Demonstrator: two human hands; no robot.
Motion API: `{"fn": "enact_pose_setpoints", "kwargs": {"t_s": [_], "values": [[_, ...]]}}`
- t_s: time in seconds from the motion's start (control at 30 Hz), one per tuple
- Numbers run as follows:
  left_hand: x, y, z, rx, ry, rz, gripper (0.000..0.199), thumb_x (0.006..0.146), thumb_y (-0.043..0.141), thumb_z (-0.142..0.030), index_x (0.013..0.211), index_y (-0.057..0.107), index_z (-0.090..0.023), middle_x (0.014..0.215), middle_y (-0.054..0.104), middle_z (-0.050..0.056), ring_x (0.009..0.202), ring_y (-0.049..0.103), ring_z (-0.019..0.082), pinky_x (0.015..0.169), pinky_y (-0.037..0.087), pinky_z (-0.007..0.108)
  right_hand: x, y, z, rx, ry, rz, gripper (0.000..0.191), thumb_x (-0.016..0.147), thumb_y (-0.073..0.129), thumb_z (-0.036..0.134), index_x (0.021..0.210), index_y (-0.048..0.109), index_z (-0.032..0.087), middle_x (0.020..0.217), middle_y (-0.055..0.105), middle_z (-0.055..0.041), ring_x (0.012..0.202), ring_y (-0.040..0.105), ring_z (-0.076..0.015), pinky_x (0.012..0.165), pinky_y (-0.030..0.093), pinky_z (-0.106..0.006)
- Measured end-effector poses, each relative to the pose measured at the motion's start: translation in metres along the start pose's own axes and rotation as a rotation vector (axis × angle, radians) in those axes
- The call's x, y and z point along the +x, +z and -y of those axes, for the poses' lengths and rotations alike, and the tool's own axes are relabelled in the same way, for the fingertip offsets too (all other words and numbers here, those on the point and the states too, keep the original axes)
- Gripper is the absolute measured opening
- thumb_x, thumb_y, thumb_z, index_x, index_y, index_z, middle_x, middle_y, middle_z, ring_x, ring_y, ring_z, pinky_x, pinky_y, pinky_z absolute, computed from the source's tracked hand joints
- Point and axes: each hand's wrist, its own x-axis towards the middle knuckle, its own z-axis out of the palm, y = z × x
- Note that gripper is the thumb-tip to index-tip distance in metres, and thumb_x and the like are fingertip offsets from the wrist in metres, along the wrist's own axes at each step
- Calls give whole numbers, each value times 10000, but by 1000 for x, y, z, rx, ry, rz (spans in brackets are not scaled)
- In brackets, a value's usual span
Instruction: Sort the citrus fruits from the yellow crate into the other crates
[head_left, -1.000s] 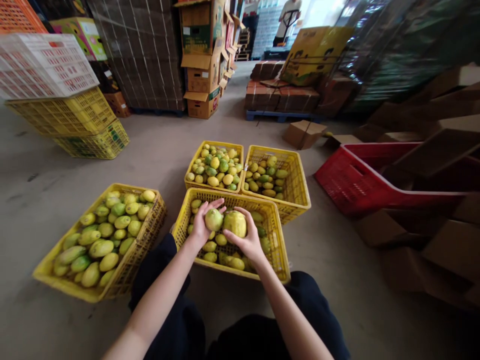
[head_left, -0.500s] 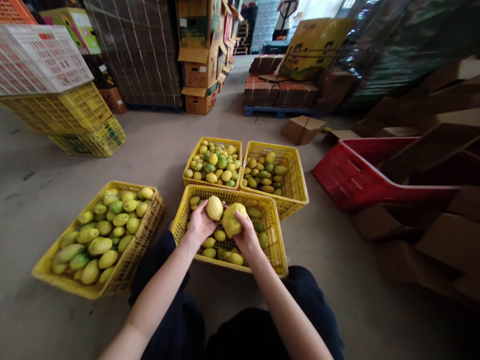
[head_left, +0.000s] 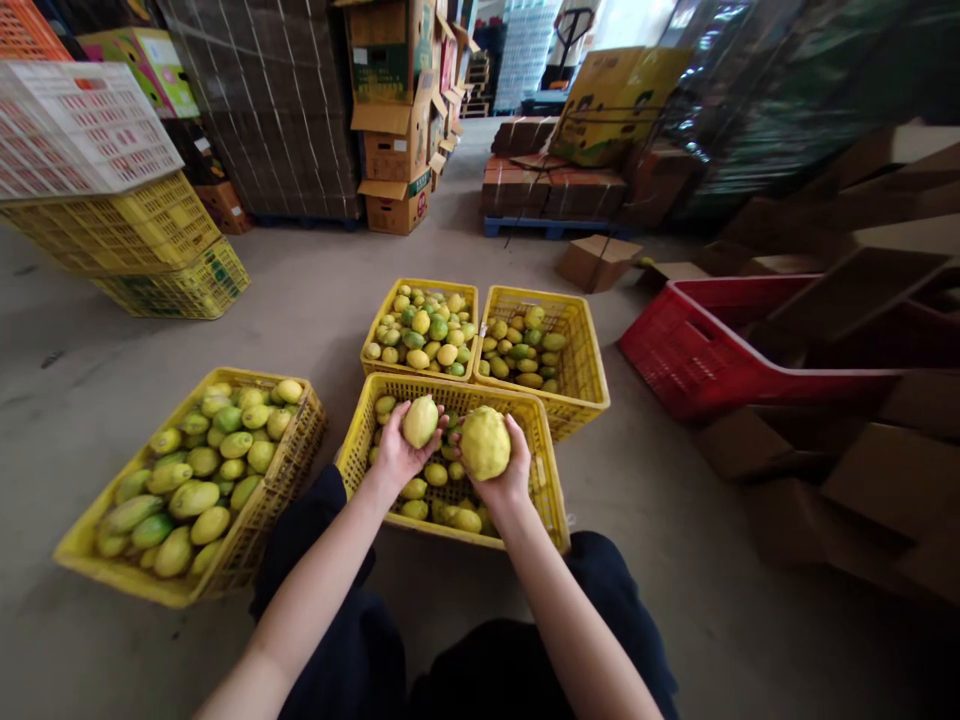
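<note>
My left hand [head_left: 399, 445] cradles a smooth pale yellow-green lemon [head_left: 420, 421], its fingers curled under the fruit. In my right hand [head_left: 514, 470] rests a larger, bumpy yellow lemon [head_left: 485, 442], turned up to face me. Both fruits are apart, held above the near yellow crate [head_left: 556, 500]. Several lemons [head_left: 435, 473] lie in the bottom of that crate, partly hidden by my hands.
Behind stand a full yellow crate [head_left: 366, 350] and a part-filled yellow crate [head_left: 592, 380]. A heaped crate of lemons [head_left: 67, 560] is at left. To the right sit a red crate [head_left: 660, 360] and flattened cardboard [head_left: 885, 480]. Stacked crates [head_left: 150, 220] rise at far left.
My hands have moved slightly apart. The right hand has rolled outward, so its fingers now lie under and beside the bumpy lemon; the left lemon is tilted differently. The view has shifted a little.
</note>
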Motion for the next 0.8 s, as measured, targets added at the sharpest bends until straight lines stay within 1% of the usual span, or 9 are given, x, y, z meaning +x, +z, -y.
{"fn": "enact_pose_setpoints", "kwargs": {"t_s": [0.1, 0.2, 0.27, 0.33, 0.43, 0.53, 0.67, 0.73, 0.8], "values": [[12, -20, 12, 160, -93, -122, 374, 928, 392, -358, 1130, 576, -102, 869, 694, 80, 747, 689, 152, 553, 550, 184, -2, 3, 5, 16, 15, -11, 292, 816, 525, 411, 860, 672, 162, 761, 731, -83, 748, 708, -236, 633, 590, -351], [16, -51, 28, 554, -294, -298, 318, 937, 391, -351, 1055, 590, -132, 830, 675, 59, 707, 671, 123, 551, 530, 157, -3, 6, 12, 35, 4, -19, 308, 840, 495, 412, 874, 668, 160, 758, 726, -80, 742, 702, -230, 638, 587, -351], [16, -74, 32, 726, -402, -394, 250, 904, 485, -316, 1013, 594, -120, 769, 657, 72, 648, 657, 148, 523, 530, 197, -4, 7, 17, 48, -6, -34, 300, 835, 503, 412, 881, 664, 164, 765, 726, -80, 735, 698, -230, 633, 585, -355], [19, -90, 24, 861, -436, -478, 181, 839, 591, -243, 969, 603, -119, 715, 639, 70, 598, 636, 173, 509, 531, 248, -4, 8, 21, 54, -6, -53, 291, 818, 525, 418, 885, 660, 169, 783, 729, -83, 721, 693, -230, 615, 581, -354], [39, -95, -14, 1068, -389, -586, 139, 749, 686, -155, 868, 623, -120, 664, 623, 51, 569, 598, 182, 504, 521, 284, -4, 6, 27, 53, -9, -85, 279, 790, 560, 422, 884, 656, 178, 783, 728, -77, 679, 683, -224, 566, 571, -334], [82, -77, -74, 1174, -258, -647, 146, 726, 724, -139, 835, 633, -103, 696, 628, 50, 616, 592, 181, 521, 511, 281, -3, 2, 32, 56, -32, -129, 274, 772, 578, 405, 881, 653, 165, 772, 728, -82, 644, 682, -226, 517, 555, -314], [146, -55, -146, 1175, 5, -713, 253, 872, 622, -268, 1080, 602, -125, 1022, 632, 67, 848, 622, 164, 714, 551, 321, -2, -2, 39, 32, -53, -244, 258, 735, 628, 354, 909, 656, 165, 785, 741, -83, 631, 695, -238, 527, 567, -336], [174, -55, -166, 1129, 110, -728, 326, 911, 569, -333, 1181, 564, -149, 1140, 600, 80, 944, 616, 176, 790, 548, 367, -1, -4, 44, 19, -49, -293, 278, 705, 670, 316, 944, 656, 174, 793, 748, -74, 640, 703, -238, 570, 580, -357], [199, -60, -176, 1079, 179, -737, 348, 911, 566, -348, 1198, 557, -151, 1158, 595, 87, 962, 613, 186, 802, 546, 380, -2, -10, 50, 14, -37, -359, 322, 665, 715, 281, 967, 652, 188, 790, 752, -62, 660, 713, -248, 609, 589, -381]]}}
